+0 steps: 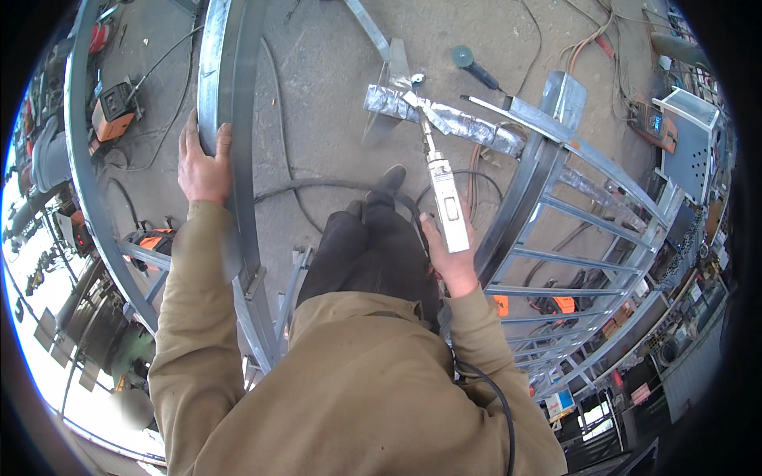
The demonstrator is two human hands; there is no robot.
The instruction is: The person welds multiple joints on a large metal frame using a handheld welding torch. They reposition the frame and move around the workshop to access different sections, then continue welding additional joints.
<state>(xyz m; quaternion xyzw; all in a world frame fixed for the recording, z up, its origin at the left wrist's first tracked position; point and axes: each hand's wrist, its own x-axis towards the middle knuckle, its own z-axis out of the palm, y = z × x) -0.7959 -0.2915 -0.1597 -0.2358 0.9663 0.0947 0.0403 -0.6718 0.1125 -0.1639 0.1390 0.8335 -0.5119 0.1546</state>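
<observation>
Currently, left hand [206,170] clasps a steel beam [238,95]; right hand [454,262] grips a white tool [446,194]. Tip contact with the silvery pipe [480,133] is unclear.

Remote view: I can read no text. Small dark marking [441,169] on the white handheld tool [451,208], illegible. Blue-lit display [656,121] on the orange-and-grey machine [667,138], at right: characters unresolved. Blue-and-white item [560,402], lower right: any print too small.

Tan long-sleeved jacket [349,389], dark trousers [361,258], dark shoe [391,179].
</observation>
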